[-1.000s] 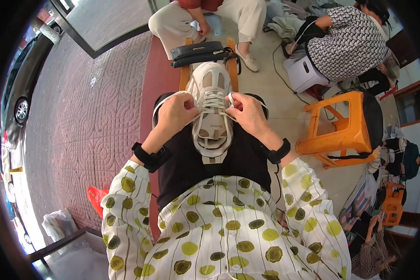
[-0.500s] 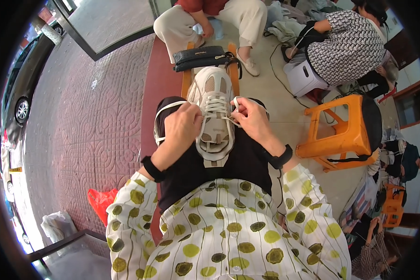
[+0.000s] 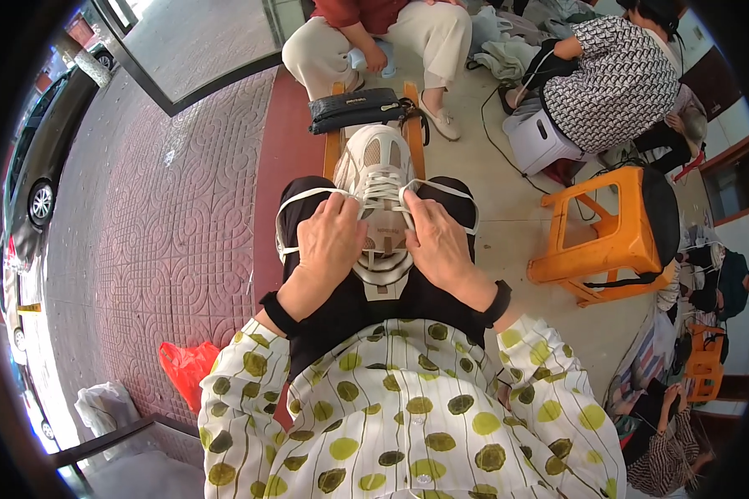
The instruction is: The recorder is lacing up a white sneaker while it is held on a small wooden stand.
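A beige sneaker (image 3: 376, 158) rests between my knees, toe pointing away from me, its cream laces (image 3: 382, 185) threaded across the front. At the shoe's left edge, my left hand (image 3: 331, 237) is closed, fingertips pinching the lace where it meets the eyelets. My right hand (image 3: 438, 245) sits at the right edge, thumb and forefinger closed on the lace near the upper eyelets. Loose lace runs from each hand outward over my dark trousers (image 3: 304, 212). My fingers partly cover the sides of the shoe.
A black pouch (image 3: 358, 110) lies on the orange stool frame (image 3: 412, 137) beyond the shoe. Another person in light trousers (image 3: 429, 37) sits opposite. An orange stool (image 3: 599, 233) stands at right, a red plastic bag (image 3: 187, 366) at lower left. More people sit along the right.
My right hand has moved left and inward, onto the lace beside the shoe's eyelets. Its lace now stretches out over my right knee. My left hand has shifted slightly.
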Tool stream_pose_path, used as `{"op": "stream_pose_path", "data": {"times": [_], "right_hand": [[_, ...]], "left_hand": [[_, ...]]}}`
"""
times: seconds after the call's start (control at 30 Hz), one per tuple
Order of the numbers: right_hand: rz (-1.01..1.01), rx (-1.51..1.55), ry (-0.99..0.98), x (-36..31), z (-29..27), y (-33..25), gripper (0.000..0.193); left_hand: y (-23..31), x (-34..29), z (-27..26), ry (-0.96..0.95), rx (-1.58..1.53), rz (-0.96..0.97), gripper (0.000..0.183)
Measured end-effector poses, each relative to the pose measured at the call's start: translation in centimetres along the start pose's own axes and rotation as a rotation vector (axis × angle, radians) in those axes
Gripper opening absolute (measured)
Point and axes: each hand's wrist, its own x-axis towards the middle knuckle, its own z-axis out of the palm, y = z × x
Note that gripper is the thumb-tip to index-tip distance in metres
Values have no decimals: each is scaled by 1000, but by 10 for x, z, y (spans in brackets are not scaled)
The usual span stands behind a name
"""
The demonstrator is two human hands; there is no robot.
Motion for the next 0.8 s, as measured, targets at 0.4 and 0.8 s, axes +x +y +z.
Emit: {"op": "stream_pose_path", "data": {"times": [0.4,0.8], "right_hand": [[364,327,-88,19,6,17,51],[189,261,-15,9,11,23,50]], "left_hand": [[-1,-3,4,64,-168,70,26],[12,1,-2,-196,314,265,34]]}}
